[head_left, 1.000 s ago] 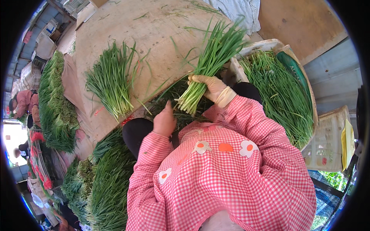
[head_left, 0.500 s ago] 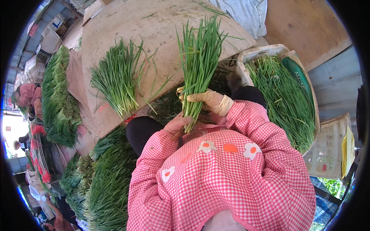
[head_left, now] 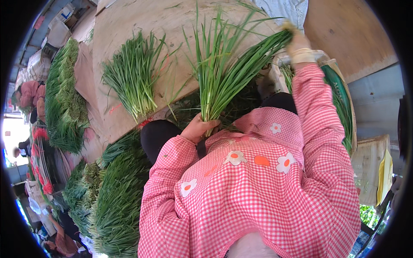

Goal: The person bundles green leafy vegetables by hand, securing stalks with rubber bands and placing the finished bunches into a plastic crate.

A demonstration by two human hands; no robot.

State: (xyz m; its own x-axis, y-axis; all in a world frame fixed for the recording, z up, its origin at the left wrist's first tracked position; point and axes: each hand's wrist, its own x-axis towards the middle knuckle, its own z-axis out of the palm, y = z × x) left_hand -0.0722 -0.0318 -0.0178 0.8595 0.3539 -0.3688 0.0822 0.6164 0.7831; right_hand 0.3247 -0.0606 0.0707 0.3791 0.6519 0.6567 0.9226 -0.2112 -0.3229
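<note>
Left hand: the bare left hand [head_left: 198, 128] is closed around the pale lower stalks of a loose bunch of long, flat green leaves [head_left: 211, 92], held upright above the lap.
Right hand: the pale-gloved right hand [head_left: 297, 42], motion-blurred, appears to grip gathered leaf tips, bent out rightward.
Leaves: a hard tug could snap the bent blades or drag whole stalks from a slack left grip.
Table: a second green bunch [head_left: 133, 75] lies on the tan wooden tabletop [head_left: 116, 21]; stray blades beside it could tangle.
</note>
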